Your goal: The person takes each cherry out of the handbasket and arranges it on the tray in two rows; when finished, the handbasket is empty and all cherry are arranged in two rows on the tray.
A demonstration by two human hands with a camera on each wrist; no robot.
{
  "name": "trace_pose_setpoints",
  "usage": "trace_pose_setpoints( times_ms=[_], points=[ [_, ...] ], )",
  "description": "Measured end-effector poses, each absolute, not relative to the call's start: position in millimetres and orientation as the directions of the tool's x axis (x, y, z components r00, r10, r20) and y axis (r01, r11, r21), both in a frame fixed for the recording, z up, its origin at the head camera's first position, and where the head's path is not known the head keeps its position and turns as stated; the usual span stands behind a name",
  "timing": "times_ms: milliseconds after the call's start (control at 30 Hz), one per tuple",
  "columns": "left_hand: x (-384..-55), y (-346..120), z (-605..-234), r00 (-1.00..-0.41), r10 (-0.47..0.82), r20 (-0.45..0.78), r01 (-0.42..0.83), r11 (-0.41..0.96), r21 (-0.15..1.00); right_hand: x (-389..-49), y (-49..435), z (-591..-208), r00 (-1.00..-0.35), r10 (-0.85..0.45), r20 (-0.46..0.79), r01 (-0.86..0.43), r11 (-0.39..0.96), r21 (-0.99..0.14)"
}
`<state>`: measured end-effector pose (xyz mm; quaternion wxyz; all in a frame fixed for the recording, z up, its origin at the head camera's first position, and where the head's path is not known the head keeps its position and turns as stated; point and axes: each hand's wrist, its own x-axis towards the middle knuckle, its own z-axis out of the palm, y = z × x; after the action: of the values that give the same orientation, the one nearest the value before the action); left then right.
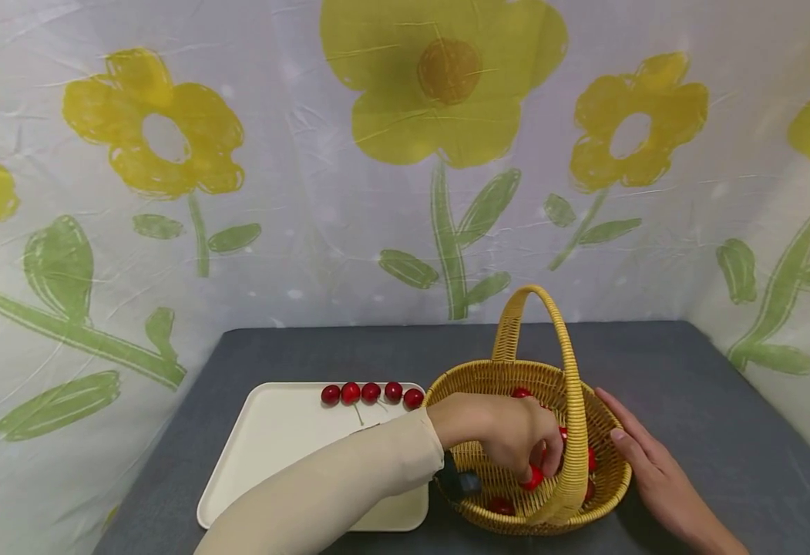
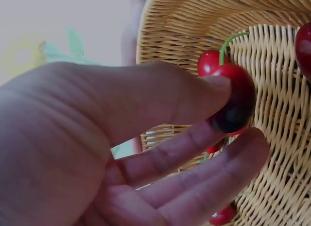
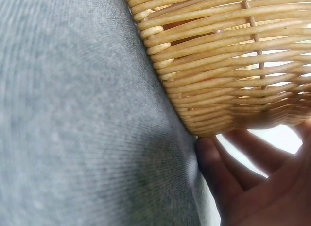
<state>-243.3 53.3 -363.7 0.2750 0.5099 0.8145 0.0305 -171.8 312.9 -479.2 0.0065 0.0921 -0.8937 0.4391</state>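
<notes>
Reaching into the wicker basket (image 1: 470,379), my left hand (image 1: 512,432) pinches a red cherry (image 2: 238,97) between thumb and fingers. A green stem curves up from that cherry in the left wrist view. Other cherries (image 1: 501,506) lie about the basket floor, some partly hidden by the hand and the handle (image 1: 574,432). My right hand (image 1: 661,482) rests against the basket's right outer side, its fingers fairly straight. In the right wrist view, fingertips (image 3: 208,150) touch the woven wall low down.
Left of the basket lies a cream tray (image 1: 266,455), with several cherries (image 1: 371,393) in a row along its far edge. The basket's tall handle arches beside my left hand. Dark grey cloth (image 1: 724,401) covers the table, and a flower-printed curtain (image 1: 294,254) hangs behind.
</notes>
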Motion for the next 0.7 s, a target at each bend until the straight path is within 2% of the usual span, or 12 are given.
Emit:
trace_pose_setpoints(
  times_ms=[200,267,467,700],
  points=[
    [-248,34,-357,-0.286,0.934,-0.214,0.824,0.354,0.442,-173,314,-479,-0.98,-0.17,0.098,-0.181,0.59,-0.787],
    [-249,24,-356,-0.29,0.945,-0.154,0.822,0.328,0.466,-173,313,-479,-0.981,-0.168,0.092,-0.175,0.588,-0.79],
    [-245,-13,-357,-0.402,0.915,-0.035,0.731,0.343,0.59,-174,313,-480,-0.986,-0.154,0.058,-0.14,0.601,-0.787],
    [-229,-55,-365,-0.518,0.843,0.144,0.598,0.236,0.766,-171,313,-480,-0.982,-0.17,0.086,-0.17,0.568,-0.805]
  ],
)
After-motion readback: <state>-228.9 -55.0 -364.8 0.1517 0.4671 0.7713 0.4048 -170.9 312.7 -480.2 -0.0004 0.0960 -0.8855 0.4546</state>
